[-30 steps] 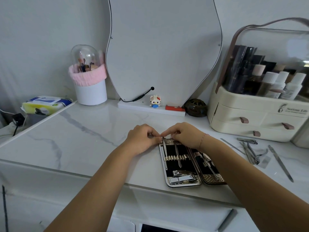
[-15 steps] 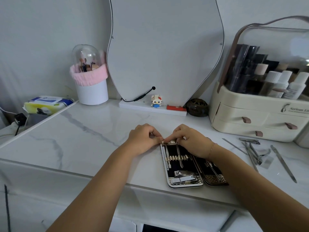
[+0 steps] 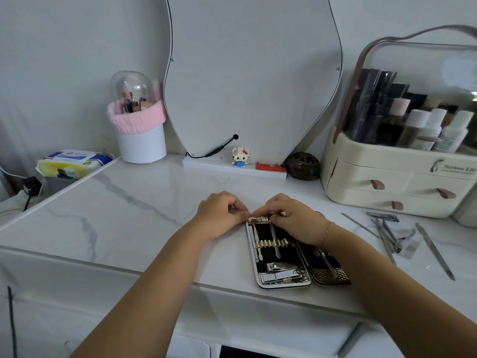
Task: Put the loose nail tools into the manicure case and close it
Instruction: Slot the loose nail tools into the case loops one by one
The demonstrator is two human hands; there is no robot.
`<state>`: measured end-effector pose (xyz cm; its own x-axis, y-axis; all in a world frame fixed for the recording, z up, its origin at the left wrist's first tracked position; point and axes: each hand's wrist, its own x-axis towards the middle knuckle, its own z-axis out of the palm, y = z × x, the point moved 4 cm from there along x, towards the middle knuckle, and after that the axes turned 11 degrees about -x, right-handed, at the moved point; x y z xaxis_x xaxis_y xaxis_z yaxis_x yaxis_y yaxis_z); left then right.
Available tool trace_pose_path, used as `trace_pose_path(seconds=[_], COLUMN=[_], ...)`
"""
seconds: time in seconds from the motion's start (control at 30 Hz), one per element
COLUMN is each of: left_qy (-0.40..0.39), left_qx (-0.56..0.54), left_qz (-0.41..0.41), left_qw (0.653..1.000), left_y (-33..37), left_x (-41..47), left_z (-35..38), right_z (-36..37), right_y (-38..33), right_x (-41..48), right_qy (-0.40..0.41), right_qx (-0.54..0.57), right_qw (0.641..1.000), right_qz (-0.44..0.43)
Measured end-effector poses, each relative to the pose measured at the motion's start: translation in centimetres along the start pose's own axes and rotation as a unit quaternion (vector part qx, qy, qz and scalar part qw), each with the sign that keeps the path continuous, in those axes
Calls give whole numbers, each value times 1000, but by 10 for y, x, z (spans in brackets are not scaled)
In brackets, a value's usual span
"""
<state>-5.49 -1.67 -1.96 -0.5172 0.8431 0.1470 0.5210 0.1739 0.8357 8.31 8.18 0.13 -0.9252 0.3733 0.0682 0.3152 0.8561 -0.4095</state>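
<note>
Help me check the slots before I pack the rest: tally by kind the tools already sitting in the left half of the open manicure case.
Left half of the manicure case:
Slender stick tools: 2
Nail clippers: 2
Total: 4

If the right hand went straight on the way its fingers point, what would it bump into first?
Most likely the left hand: the right hand points its fingers leftward along the far end of the open black manicure case, and the left hand's fingertips sit right there, seemingly almost touching.
</note>
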Motion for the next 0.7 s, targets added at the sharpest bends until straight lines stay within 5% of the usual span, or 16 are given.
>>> trace_pose_path(seconds=[0.7], left_qy=[2], left_qx=[-11], left_qz=[6], left_qw=[1000], left_y=[-8], left_x=[4], left_z=[1], right_z=[2], right_y=[-4], right_x=[0], right_qy=[6], right_qx=[0], right_qw=[1000], right_qz=[-8])
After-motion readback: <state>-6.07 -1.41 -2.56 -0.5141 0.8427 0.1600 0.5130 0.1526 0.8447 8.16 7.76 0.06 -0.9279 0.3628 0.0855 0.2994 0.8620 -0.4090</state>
